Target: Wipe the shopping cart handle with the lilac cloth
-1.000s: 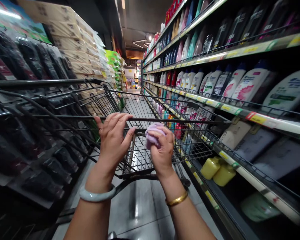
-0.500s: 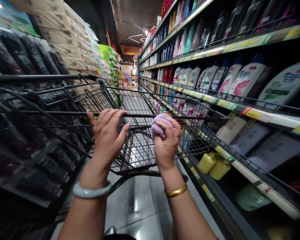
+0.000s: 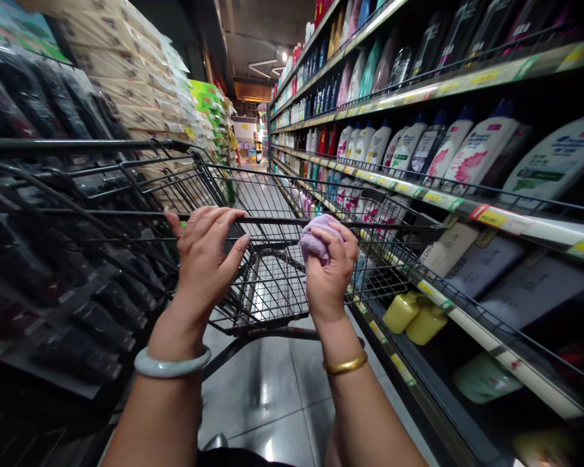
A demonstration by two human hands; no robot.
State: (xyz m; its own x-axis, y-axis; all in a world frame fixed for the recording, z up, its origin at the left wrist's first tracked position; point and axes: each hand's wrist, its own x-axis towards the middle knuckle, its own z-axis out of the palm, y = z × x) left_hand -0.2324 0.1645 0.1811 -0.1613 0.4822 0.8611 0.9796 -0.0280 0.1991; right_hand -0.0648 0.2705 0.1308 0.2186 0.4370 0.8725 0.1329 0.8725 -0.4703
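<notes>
A black wire shopping cart (image 3: 272,285) stands right in front of me, its basket holding nothing that I can see. My left hand (image 3: 204,253) lies over the near bar (image 3: 272,221), fingers stretched out and thumb apart, with nothing in it. In a bunch at the same bar, a light purple cloth (image 3: 317,241) is wrapped by the fingers of my right hand (image 3: 331,272). The cloth appears to touch the bar.
Shampoo bottles (image 3: 481,152) line the shelves on the right, close to the cart. Yellow bottles (image 3: 400,311) sit on a lower shelf. On the left hang dark packaged goods (image 3: 102,324), with stacked tan packs (image 3: 121,78) beyond. A tiled floor (image 3: 257,402) runs down the aisle.
My right hand has shifted slightly right along the bar with the purple cloth. My left hand has moved a little left. The cart and shelves look nearly the same.
</notes>
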